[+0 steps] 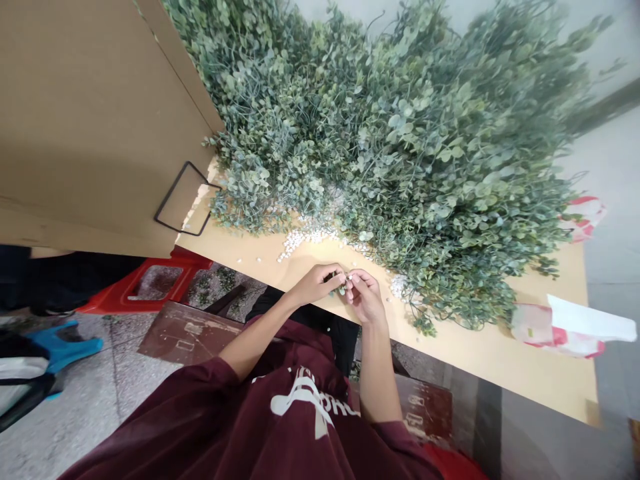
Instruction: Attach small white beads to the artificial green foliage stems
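Observation:
My left hand (pixel 316 284) is closed at the table's front edge, its thumb and fingers pinching a small green leafy sprig (pixel 342 289). Close against it, my right hand (pixel 367 297) pinches a small white bead-like piece (pixel 351 277) at the sprig's end. Whether the two pieces are joined cannot be made out. Just beyond my hands lies a scatter of small white pieces (pixel 306 241) on the tabletop. A large heap of artificial green foliage (pixel 400 133) rises behind them, with a smaller cluster of white pieces (pixel 399 287) at its front edge.
A big cardboard box (pixel 100 120) stands at left, beside a black wire frame (pixel 181 175). Red-and-white plastic packaging (pixel 533 325) lies on the table (pixel 550 380) at right. Below are a red plastic stool (pixel 173 293) and a blue object (pixel 67 350).

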The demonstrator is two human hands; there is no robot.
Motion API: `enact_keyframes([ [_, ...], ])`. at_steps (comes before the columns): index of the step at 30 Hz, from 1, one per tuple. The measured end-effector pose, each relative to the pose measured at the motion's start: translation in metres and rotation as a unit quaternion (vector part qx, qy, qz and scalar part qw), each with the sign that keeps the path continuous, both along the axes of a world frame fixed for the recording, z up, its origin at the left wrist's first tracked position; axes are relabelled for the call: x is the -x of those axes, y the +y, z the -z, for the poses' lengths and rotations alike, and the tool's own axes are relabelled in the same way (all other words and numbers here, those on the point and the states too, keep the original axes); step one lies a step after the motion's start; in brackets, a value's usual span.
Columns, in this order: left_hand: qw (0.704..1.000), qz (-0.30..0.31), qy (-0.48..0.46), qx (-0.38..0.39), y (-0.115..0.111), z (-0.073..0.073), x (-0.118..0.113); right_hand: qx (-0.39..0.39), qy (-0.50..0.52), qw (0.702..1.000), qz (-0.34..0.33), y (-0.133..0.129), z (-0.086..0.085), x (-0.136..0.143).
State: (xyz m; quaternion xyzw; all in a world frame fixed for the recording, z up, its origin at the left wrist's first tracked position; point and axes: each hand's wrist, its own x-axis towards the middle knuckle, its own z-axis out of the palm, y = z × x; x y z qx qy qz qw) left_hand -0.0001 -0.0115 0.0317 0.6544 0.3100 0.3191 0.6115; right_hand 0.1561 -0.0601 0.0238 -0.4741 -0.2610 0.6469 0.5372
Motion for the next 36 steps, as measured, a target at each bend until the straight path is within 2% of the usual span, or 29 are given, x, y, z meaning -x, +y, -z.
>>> enact_keyframes([
  [4,1.0,-0.005,0.002,-0.006,0.0,0.0,0.0,-0.008,0.029,1.0,0.007,0.0,-0.001,0.001],
  [20,1.0,-0.023,0.005,0.011,0.002,0.001,-0.003,-0.003,0.042,0.999,0.011,0.005,-0.003,0.001],
  [27,0.999,-0.039,0.008,0.012,0.009,0.0,-0.007,0.0,0.047,0.999,0.026,0.011,-0.003,0.003],
  [31,1.0,-0.019,0.005,0.022,0.012,-0.001,-0.007,0.01,0.057,0.997,0.043,0.015,-0.001,0.006],
  [36,1.0,0.0,0.006,-0.01,0.031,0.001,-0.008,-0.012,0.06,0.996,0.057,0.029,0.001,0.007],
])
